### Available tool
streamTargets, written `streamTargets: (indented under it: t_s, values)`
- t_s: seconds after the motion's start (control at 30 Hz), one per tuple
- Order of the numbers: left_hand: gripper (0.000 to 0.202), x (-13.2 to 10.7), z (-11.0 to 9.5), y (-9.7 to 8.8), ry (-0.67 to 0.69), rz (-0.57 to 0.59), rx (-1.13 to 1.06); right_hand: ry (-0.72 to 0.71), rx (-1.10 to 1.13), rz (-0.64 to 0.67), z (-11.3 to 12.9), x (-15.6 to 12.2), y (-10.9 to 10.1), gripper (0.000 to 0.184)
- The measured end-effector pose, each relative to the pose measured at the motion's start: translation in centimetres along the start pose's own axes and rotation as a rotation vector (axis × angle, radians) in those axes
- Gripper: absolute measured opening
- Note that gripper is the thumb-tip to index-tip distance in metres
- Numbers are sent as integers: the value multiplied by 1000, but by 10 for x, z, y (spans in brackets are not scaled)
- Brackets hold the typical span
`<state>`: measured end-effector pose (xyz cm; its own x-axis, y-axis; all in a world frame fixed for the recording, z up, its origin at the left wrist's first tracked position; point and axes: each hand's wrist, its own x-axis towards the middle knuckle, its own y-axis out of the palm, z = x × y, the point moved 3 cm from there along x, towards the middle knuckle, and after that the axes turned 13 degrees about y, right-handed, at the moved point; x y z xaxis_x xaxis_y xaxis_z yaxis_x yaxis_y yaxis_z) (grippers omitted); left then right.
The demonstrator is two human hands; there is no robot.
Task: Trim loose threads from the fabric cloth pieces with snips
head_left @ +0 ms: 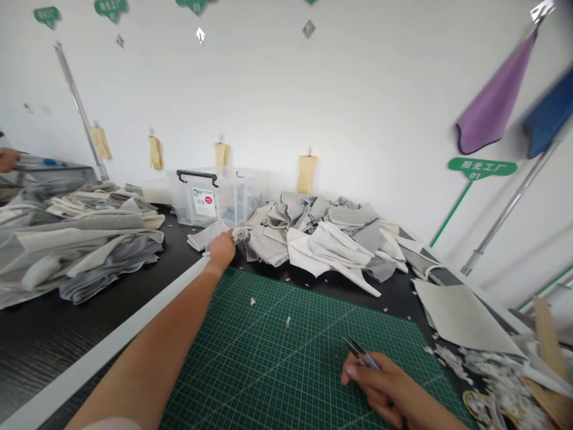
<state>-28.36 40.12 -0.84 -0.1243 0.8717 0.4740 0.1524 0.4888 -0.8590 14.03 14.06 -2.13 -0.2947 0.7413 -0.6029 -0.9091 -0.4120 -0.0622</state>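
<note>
My left arm stretches forward, and my left hand is at the far edge of the cutting mat, beside the clear bin. Its fingers are closed at a bunched grey cloth piece; the fingertips are partly hidden. A flat light grey cloth lies just left of that hand. Low over the right part of the green cutting mat, my right hand grips thread snips with blue handles, blades pointing up and left. White lint scraps lie on the mat.
A clear plastic bin stands against the wall. Piles of grey cloth lie at the back and left. Flat cloth and heaped lint are at right. Another person's hand shows at far left.
</note>
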Motion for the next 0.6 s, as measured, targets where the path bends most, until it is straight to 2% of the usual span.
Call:
streamTargets:
  t_s: [0.1, 0.17, 0.23, 0.27, 0.3, 0.33, 0.4, 0.47, 0.5, 0.53, 0.6]
  values:
    - [28, 6, 11, -36, -250, -269, -119, 4, 5, 32, -1, 3, -1, 43]
    - [32, 7, 14, -69, -342, -474, -196, 6, 9, 50, -2, 5, 0, 43]
    - [34, 2, 7, -103, -314, -602, -302, -4, 23, 50, -1, 4, 1, 43]
    - [35, -3, 0, -119, -261, -613, -383, -14, 32, 45, -1, 4, 2, 42]
    - [36, -11, -10, -132, -190, -579, -491, -25, 39, 35, -1, 3, 3, 42]
    - [38, -22, -22, -142, -116, -492, -628, -36, 47, 22, -1, 3, 4, 42]
    - [43, -54, -52, -151, 8, -175, -959, -59, 71, -14, -3, 4, 4, 44]
    - [50, -96, -84, -153, 70, 150, -1205, -84, 120, -54, -7, 6, 4, 45]
    - [51, -119, -98, -152, 80, 273, -1264, -100, 158, -76, -9, 6, 5, 45]
    - [51, -140, -110, -150, 79, 370, -1302, -118, 199, -102, -11, 6, 6, 45]
    - [52, -177, -130, -146, 64, 478, -1356, -155, 273, -163, -15, 3, 10, 47]
